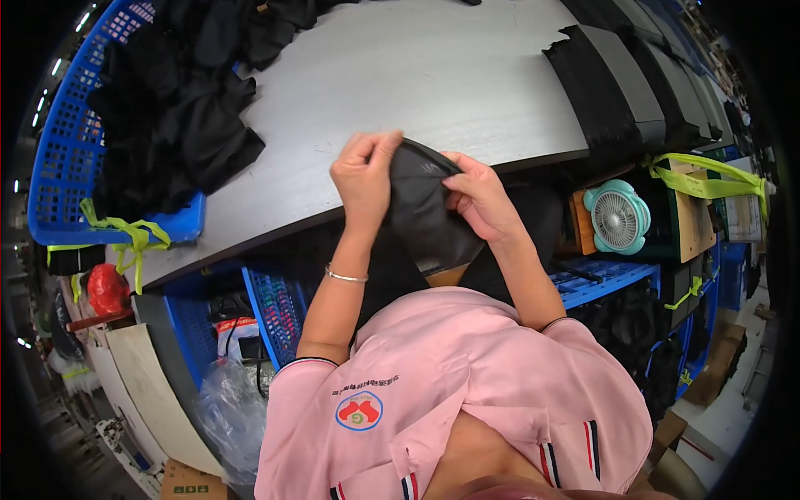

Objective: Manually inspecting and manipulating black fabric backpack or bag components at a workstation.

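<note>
Black, thin and pliant: the fabric piece [425, 212] you hold hangs in mid-air just off the near edge of the counter [433, 75], between your chest and the grey top. It looks like a small dark garment part or pouch; the exact kind cannot be told.

Left hand [364, 175]: fingers closed on the upper left edge of the piece, pinching it. Right hand [481, 197]: fingers closed on its right side, thumb tucked against the cloth. Both grips clamped on the same piece.

Risks, as judged:
- The lower end hangs free. If either pinch slackens, the piece likely swings or drops into the dark gap below the counter edge, among the blue crates [275, 312].
- Black on black: seams and edges read poorly, so you could easily miss a fold or a fault.
- Pulling the two hands apart could stretch or skew thin cloth.

Around: the blue basket [62, 167] of black garments [179, 108] at far left of the counter, stacked black pieces [617, 92] at far right, and a teal fan [617, 218] on the shelf below.
</note>
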{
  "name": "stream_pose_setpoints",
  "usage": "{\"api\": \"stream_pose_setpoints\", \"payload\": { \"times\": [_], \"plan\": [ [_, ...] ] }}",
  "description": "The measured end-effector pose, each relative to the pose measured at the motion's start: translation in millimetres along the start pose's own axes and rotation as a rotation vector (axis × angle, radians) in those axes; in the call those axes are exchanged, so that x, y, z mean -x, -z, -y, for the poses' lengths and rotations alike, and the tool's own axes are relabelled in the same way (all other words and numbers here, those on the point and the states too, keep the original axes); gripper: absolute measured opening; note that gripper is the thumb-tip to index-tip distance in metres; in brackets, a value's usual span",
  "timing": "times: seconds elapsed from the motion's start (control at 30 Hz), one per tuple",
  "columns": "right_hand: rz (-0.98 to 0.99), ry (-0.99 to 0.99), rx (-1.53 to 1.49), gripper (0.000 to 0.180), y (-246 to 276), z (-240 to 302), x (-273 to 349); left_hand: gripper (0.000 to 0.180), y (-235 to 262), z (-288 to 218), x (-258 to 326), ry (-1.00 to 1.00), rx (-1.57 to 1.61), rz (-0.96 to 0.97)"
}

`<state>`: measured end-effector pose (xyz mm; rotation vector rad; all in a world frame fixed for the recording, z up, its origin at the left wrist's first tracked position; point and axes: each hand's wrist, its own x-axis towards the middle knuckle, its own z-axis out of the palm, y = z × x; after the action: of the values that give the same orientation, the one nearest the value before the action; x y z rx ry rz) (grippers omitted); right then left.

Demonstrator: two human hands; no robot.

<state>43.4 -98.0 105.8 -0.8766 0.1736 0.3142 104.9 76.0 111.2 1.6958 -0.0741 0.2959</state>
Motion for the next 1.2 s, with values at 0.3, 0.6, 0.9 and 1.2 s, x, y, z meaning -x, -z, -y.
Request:
{"api": "stream_pose_setpoints", "payload": {
  "times": [0.3,0.6,0.9,1.2],
  "plan": [
    [-0.223,0.409,0.725,0.04,-12,2,11,0.033,20,23,6,0.628,0.786,0.191],
    [-0.144,0.117,0.378,0.017,9,7,14,0.031,37,48,59,0.95,1.111,0.743],
    [0.044,0.343,1.139,0.02,30,-160,-2,0.037,7,58,87,0.213,0.937,1.028],
    [0.218,0.79,1.356,0.026,34,-229,0,0.059,-33,35,32,0.618,0.979,0.382]
  ]
}}
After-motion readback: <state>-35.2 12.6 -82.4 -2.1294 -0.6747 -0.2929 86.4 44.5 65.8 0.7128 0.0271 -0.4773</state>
